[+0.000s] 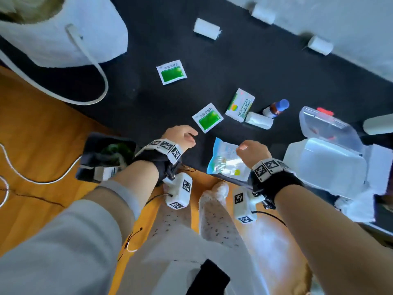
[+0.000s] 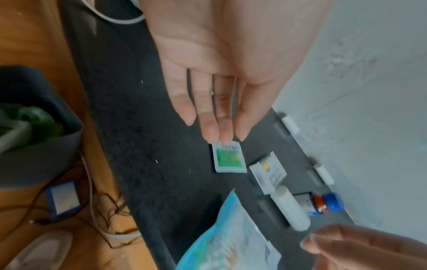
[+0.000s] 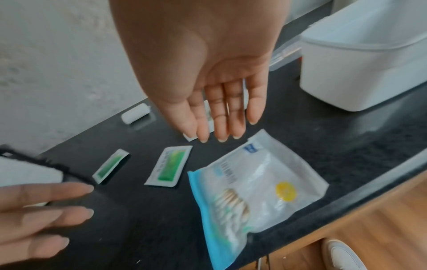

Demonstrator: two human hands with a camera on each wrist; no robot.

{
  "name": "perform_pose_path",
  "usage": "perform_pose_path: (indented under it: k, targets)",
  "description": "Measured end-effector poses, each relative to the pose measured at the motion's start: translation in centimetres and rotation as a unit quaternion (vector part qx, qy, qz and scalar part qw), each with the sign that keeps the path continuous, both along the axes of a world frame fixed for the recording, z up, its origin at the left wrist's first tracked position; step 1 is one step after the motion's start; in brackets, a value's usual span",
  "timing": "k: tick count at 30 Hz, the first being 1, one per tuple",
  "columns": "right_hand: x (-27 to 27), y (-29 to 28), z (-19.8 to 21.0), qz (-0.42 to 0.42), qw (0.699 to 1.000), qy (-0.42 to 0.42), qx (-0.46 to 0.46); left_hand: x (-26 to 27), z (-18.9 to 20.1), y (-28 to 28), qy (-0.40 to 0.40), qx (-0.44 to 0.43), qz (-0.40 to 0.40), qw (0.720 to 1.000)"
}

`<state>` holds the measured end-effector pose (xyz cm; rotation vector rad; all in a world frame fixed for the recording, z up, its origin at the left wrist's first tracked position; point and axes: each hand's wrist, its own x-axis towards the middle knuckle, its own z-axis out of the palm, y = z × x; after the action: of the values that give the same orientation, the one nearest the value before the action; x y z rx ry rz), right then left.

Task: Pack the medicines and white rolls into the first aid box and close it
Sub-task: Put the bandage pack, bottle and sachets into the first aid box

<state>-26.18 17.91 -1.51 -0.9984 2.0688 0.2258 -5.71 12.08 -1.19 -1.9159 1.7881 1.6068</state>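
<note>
Black stone-looking table (image 1: 276,71) is carrying everything here, and its near edge is running right under both wrists, with orange wood floor (image 1: 38,128) below it. The left hand (image 1: 180,136) is hovering with its fingers straight and relaxed, holding nothing, fingertips just short of the nearer green sachet (image 1: 208,117). The right hand (image 1: 253,151) is hanging flat and loose too, nothing in it, right over the top of the blue-edged swab bag (image 1: 227,160), which is sitting at the table's near edge with one corner poking past it. Counting stuff: two green sachets, the second one (image 1: 171,71) lying farther back with plenty of bare black around it; one green-and-white medicine carton (image 1: 239,104); one brown bottle with a blue cap (image 1: 276,107) lying on its side; and four white rolls, one (image 1: 259,120) lying against the carton and the bottle, one (image 1: 206,29) out in the open at the back, and two (image 1: 262,13) (image 1: 320,45) lying right along the pale wall (image 1: 350,22) at the far edge. The first aid box (image 1: 325,165) is sitting at the right end with its clear lid (image 1: 327,126) flipped open behind it. A white bag (image 1: 63,33) with a looping strap is taking up the far left corner, so the open middle strip is the roomy part.
</note>
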Motion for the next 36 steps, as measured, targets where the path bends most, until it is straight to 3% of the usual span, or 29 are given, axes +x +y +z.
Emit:
perform_pose_path:
  k: [3, 7, 10, 12, 18, 21, 24, 27, 30, 36]
  targets:
    - [-3.6, 1.6, -1.8, -0.044, 0.999, -0.011, 0.003, -3.4, -1.9, 1.6, -0.006, 0.037, -0.007, 0.999]
    - [-6.5, 3.6, -4.5, -0.112, 0.992, -0.045, 0.032, -6.5, -4.9, 3.4, -0.021, 0.118, 0.075, 0.990]
    - [-7.4, 4.8, -6.7, -0.077, 0.986, -0.100, 0.104, -8.7, -6.4, 4.5, 0.033, 0.240, 0.134, 0.961]
    - [-7.7, 5.2, -7.5, -0.068, 0.983, -0.136, 0.104, -10.2, -6.4, 5.1, 0.043, 0.285, 0.130, 0.949]
    - [-8.6, 5.2, -6.1, -0.148, 0.958, -0.244, -0.017, -12.6, -4.4, 5.5, 0.099, 0.308, 0.168, 0.931]
    - [-9.7, 4.4, -3.9, -0.178, 0.939, -0.264, -0.131, -13.1, -3.4, 4.4, 0.094, 0.271, 0.162, 0.944]
    - [-11.1, 3.5, -1.4, -0.170, 0.929, -0.282, -0.171, -13.8, -1.8, 3.0, 0.101, 0.264, 0.131, 0.950]
    - [-13.0, 3.3, 1.3, -0.144, 0.939, -0.242, -0.197, -15.1, -0.1, 1.5, 0.117, 0.190, 0.069, 0.972]
    - [-16.0, 4.3, 3.9, -0.134, 0.951, -0.158, -0.230, -16.7, 0.7, 0.2, 0.162, 0.219, 0.043, 0.961]
    - [-22.6, 9.5, 6.0, -0.233, 0.933, -0.003, -0.274, -19.8, -0.6, 0.8, 0.133, 0.208, -0.045, 0.968]
